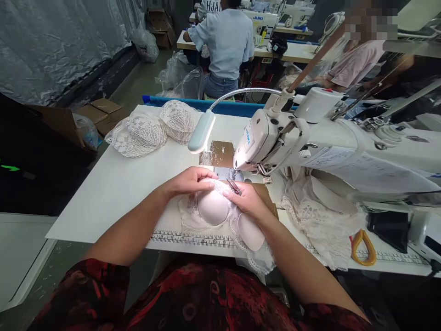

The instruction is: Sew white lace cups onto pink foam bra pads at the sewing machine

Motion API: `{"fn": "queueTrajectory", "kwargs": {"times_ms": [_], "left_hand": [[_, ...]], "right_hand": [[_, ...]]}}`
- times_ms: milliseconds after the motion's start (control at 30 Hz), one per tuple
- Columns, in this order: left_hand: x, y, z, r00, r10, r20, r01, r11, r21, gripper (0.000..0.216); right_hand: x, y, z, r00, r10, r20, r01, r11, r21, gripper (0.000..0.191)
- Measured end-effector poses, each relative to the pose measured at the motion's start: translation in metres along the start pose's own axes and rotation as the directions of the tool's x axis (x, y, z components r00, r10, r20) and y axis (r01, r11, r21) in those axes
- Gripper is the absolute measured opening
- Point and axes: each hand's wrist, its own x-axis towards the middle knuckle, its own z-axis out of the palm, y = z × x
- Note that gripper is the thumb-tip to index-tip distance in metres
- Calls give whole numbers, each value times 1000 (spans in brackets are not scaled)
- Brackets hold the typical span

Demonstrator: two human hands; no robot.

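The white cup (212, 208) lay on the table (113, 184) between both hands, just before the sewing machine (262, 142), the left hand (189, 181) pressing its top edge (pinching or not, I couldn't tell), the right hand (248, 198) beside it gripping small snips (234, 185).

Left hand (190, 181) presses the upper edge of a lace bra (212, 208) on the counter (113, 184) — right hand (247, 198) grips metal snips (234, 186) over it, just in front of the sewing machine (265, 138). Lace cups (151, 128) lie far left.
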Motion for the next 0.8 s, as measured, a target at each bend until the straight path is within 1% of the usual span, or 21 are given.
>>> {"fn": "queueTrajectory", "kwargs": {"times_ms": [100, 167, 233, 333, 467, 567, 633, 700, 800], "left_hand": [[3, 1, 7, 995, 78, -60, -65, 980, 186, 51], [5, 2, 15, 990, 132, -54, -116, 966, 231, 52], [8, 2, 24, 990, 138, -26, -130, 973, 193, 45], [12, -1, 30, 996, 88, 0, -88, 994, 59, 33], [14, -2, 30, 999, 4, 40, 0, 996, -92, 31], [13, 0, 28, 994, -43, 101, 61, 981, -184, 31], [12, 2, 28, 992, -56, 114, 80, 974, -213, 31], [12, 3, 28, 992, -57, 113, 80, 975, -208, 30], [11, 1, 28, 992, -64, 108, 85, 977, -196, 31]], "right_hand": [[-1, 2, -1, 1000, -5, 7, 5, 999, 44, 29], [-1, 1, 0, 1000, -6, -3, 6, 1000, 29, 26], [-1, 0, 0, 1000, -15, -10, 15, 1000, 11, 25], [-3, -2, -1, 998, -47, -35, 46, 999, -12, 25], [-6, -5, -5, 994, -61, -93, 54, 995, -86, 24], [-9, -6, -11, 995, -53, -83, 48, 997, -63, 28], [-11, -7, -16, 998, -29, -48, 28, 999, -30, 35], [-12, -7, -21, 1000, -13, -14, 12, 999, -34, 39], [-14, -8, -27, 1000, -24, 9, 25, 998, -62, 37]]}}
